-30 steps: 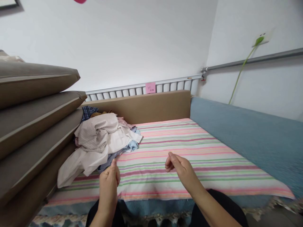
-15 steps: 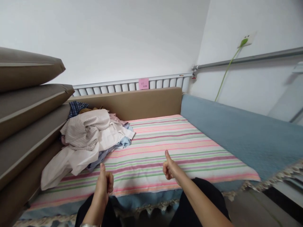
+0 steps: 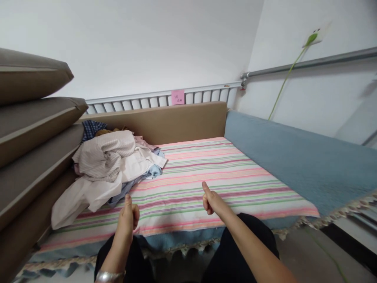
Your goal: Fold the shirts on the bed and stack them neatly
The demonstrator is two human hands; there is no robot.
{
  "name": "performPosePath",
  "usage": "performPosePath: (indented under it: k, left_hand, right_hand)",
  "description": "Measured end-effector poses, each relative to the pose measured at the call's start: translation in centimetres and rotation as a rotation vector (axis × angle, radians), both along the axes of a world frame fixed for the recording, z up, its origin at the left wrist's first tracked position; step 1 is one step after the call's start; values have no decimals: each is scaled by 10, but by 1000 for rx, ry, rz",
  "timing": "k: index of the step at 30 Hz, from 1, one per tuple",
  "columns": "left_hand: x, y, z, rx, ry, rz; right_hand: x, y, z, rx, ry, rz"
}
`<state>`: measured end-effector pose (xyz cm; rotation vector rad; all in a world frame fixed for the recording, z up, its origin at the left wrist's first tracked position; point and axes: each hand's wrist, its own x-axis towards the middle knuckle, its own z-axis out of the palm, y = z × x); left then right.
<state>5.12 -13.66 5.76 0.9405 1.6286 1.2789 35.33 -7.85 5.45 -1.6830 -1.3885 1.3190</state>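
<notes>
My left hand (image 3: 128,217) is held over the front of the striped cloth (image 3: 203,169), thumb up and the other fingers curled in with nothing in them. Likewise, my right hand (image 3: 212,201) makes a thumbs-up fist above the cloth, nothing in its grip. Beyond my left hand, to the left, lies a loose heap of crumpled clothes. On top of it is a white garment with a finely striped part (image 3: 103,157). Grey-blue clothing (image 3: 126,190) and a dark blue checked piece (image 3: 92,129) show from under the heap. Neither hand touches the heap.
Thick brown cushions (image 3: 38,112) are stacked at the left. A brown backrest (image 3: 182,122) runs along the back, with a radiator (image 3: 135,103) and pink note (image 3: 178,97) behind. A blue-covered side (image 3: 279,145) stands at right, and a green cord (image 3: 287,76) hangs from the socket.
The view has shifted slightly, so the bed and heap sit a little higher in the picture. Both hands keep the same thumbs-up shape, and the clothes lie as before.
</notes>
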Motion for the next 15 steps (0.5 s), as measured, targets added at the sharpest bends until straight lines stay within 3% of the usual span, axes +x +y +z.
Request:
performPosePath:
  k: [3, 6, 12, 15]
  left_hand:
    - [-7, 10, -34, -188, -70, 86]
    - [-14, 16, -61, -249, -112, 93]
    - [-18, 9, -66, -211, -126, 164]
    - [-22, -2, -72, -208, -192, 164]
  right_hand:
    - [2, 7, -16, -193, 64, -118]
    - [4, 14, -32, -242, 145, -155]
    - [5, 15, -42, -202, 108, -124]
    - [10, 12, -50, -258, 136, -99]
